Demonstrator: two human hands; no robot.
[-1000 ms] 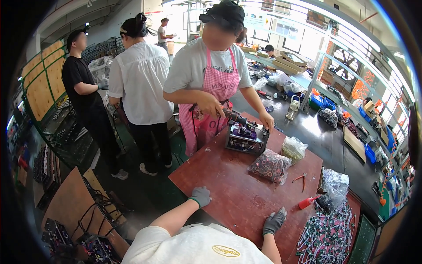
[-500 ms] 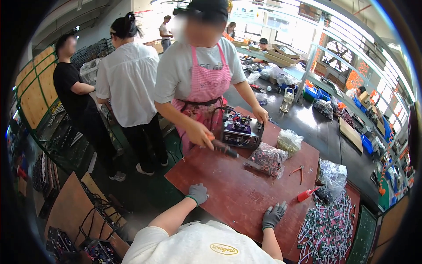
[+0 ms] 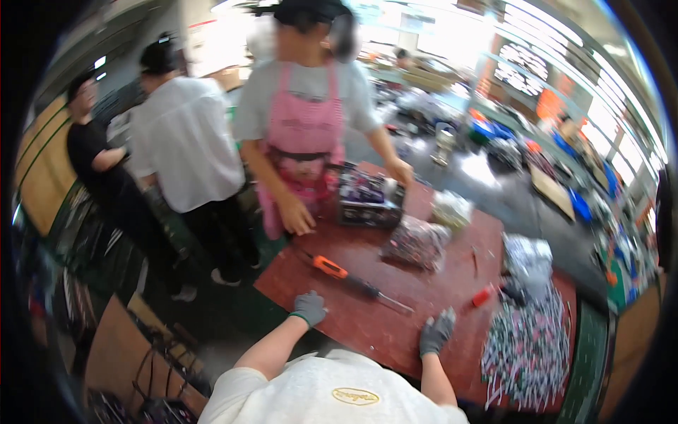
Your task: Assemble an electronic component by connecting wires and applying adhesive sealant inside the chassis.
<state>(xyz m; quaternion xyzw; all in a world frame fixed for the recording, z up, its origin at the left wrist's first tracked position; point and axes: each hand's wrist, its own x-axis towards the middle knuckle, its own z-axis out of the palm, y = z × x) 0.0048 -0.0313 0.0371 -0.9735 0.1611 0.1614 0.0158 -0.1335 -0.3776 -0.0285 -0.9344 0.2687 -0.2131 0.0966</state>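
Note:
My left hand [image 3: 308, 309], in a grey glove, rests on the near left edge of the red-brown tabletop [image 3: 282, 281] with its fingers laid out and nothing in them. Farther right, my right hand [image 3: 438, 332], also gloved, lies flat with fingers apart. Beyond and between them an orange and black electric screwdriver [image 3: 330, 266] lies on the board, its long bit pointing toward my right side. Across the table, a co-worker's bare hand [image 3: 296, 218] hovers near its cord. That person's other hand touches a box-shaped electronic unit [image 3: 370, 212] with exposed boards.
Bags of small parts [image 3: 415, 244] lie beyond my right hand, with pliers [image 3: 474, 260] beside them. A red bottle [image 3: 484, 295] lies near a heap of white-wired connectors [image 3: 526, 346]. Two people stand at the left. A dark workbench [image 3: 480, 173] runs along the far right.
The co-worker has let go of the electric screwdriver, which now lies on the tabletop. My hands stay in place while the view shifts and blurs slightly.

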